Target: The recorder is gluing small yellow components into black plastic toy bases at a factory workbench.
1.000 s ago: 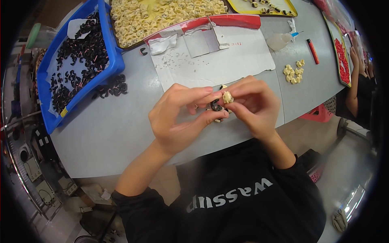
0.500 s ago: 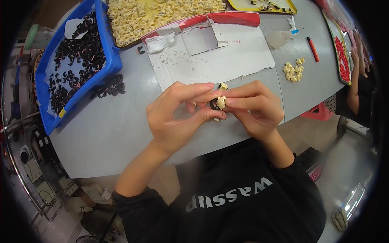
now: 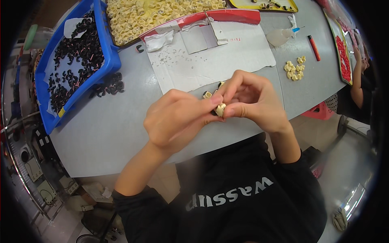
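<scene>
Between my two hands is a small cream-coloured moulded piece [image 3: 220, 109] with a black curved piece [image 3: 213, 113] against its left side. My left hand [image 3: 172, 117] is closed, thumb and fingers pinching the black piece, most of which they hide. From the right, the thumb and fingertip of my right hand [image 3: 261, 101] press on the cream piece. Just beyond the fingertips, a cream-and-black piece [image 3: 207, 94] lies on the grey table [image 3: 121, 141]. Another one is partly covered by my right fingers.
A blue tray [image 3: 112, 60] of black curved pieces stands at left, with a loose pile [image 3: 111, 86] beside it. Cream pieces [image 3: 162, 16] fill a tray at the back. Flattened cardboard [image 3: 243, 52], a needle-tipped squeeze bottle [image 3: 279, 37], a red pen-like tube [image 3: 313, 47] and cream pieces [image 3: 294, 69] lie beyond.
The joined pieces have shifted slightly toward me. My left hand has rolled over, its thumb now on top, and my right fingers have bent. A cream-and-black piece behind them has come into view.
</scene>
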Tool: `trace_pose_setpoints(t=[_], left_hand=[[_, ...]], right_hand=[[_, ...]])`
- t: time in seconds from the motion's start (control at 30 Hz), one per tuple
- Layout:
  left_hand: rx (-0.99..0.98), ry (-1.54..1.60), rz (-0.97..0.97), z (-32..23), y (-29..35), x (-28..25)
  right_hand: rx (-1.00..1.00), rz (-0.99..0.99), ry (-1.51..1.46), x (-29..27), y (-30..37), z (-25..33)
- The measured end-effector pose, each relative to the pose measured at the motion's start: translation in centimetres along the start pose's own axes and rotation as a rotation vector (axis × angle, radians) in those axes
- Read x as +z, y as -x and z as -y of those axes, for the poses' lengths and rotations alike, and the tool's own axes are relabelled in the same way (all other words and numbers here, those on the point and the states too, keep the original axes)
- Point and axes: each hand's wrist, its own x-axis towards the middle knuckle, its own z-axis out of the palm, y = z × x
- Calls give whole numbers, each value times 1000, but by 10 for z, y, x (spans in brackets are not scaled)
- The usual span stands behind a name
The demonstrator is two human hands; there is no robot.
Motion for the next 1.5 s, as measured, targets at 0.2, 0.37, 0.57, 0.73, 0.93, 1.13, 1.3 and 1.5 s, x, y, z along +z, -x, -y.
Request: trace_pose_setpoints(t=[0.2,0.37,0.57,0.73,0.93,1.13,1.3,1.5], left_hand=[[97,-86,25,0,2,-6],[83,-76,33,-3,-1,-5],[3,-12,7,-7,-8,0],[37,174,3,-3,-11,-6],[-31,139,67,-9,-9,-8],[8,167,189,-7,-16,-6],[20,221,306,-3,-15,-6],[112,338,234,7,-8,4]], right_hand=[[195,132,-118,-3,-7,6],[149,114,-132,-3,-9,-1],[147,135,-261,-1,-13,-4],[252,251,-308,0,-22,14],[276,358,-245,-7,-30,13],[240,368,-221,-10,-31,5],[175,376,-189,-14,-30,0],[149,429,-211,-16,-30,-1]])
